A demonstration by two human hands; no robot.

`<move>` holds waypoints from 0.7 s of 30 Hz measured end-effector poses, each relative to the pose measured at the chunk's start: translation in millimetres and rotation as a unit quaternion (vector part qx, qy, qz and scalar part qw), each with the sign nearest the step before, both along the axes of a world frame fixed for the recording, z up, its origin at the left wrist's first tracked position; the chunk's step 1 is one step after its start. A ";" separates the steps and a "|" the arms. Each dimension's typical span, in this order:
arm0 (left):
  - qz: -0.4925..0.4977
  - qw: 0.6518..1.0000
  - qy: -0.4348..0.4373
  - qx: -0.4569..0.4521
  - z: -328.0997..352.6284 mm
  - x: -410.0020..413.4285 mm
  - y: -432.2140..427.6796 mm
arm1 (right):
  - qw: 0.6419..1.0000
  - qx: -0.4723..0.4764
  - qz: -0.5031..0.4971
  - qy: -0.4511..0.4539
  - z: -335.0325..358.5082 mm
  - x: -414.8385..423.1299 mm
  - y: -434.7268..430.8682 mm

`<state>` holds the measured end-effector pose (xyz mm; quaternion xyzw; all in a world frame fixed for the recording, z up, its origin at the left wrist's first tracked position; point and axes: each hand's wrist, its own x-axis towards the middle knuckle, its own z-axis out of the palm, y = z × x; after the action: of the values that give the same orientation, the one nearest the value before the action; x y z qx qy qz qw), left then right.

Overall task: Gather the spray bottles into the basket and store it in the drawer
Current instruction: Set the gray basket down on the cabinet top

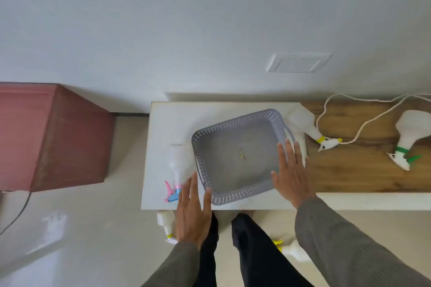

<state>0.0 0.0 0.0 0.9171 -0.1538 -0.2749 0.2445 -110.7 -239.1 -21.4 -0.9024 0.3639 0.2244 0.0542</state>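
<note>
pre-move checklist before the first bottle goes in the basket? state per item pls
1. Basket sits flat on the white top, open side up: ok.
2. Basket holds no bottles yet; only a small speck on its floor: ok.
3. Left hand open, nothing in its grip: ok.
4. Right hand open, flat by the basket's right rim, nothing held: ok.
5. Bottles within sight: pink-trigger bottle left of the basket, yellow-collar bottle to its right, green-trigger bottle on the wood top, two more on the floor, partly hidden: ok.
6. White cord loops by the yellow-collar bottle's nozzle; whether it is tangled: cannot tell.
</note>
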 end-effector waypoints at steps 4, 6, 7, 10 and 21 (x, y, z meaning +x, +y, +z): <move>0.171 0.982 0.049 -0.063 -35.4 4.5 -28.4 | 1.000 0.004 -0.020 -0.018 -36.2 15.0 -33.1; 0.238 0.965 0.049 -0.095 -47.0 7.7 -38.6 | 0.996 0.016 -0.064 -0.062 -51.3 19.3 -45.4; 0.251 0.962 0.046 -0.102 -51.7 10.4 -42.2 | 0.992 0.015 -0.084 -0.093 -57.8 19.2 -51.7; 0.241 0.965 0.053 -0.087 -65.4 15.0 -47.3 | 0.971 0.031 -0.139 -0.192 -77.3 14.7 -68.5; 0.309 0.942 0.083 -0.101 -101.2 31.2 -52.9 | 0.913 0.136 -0.240 -0.301 -91.8 21.0 -91.3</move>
<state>31.2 -52.9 -101.2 0.8638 0.1312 -0.2442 0.4207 -89.7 -330.4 -113.2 -0.7962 0.5021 -0.0307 0.3361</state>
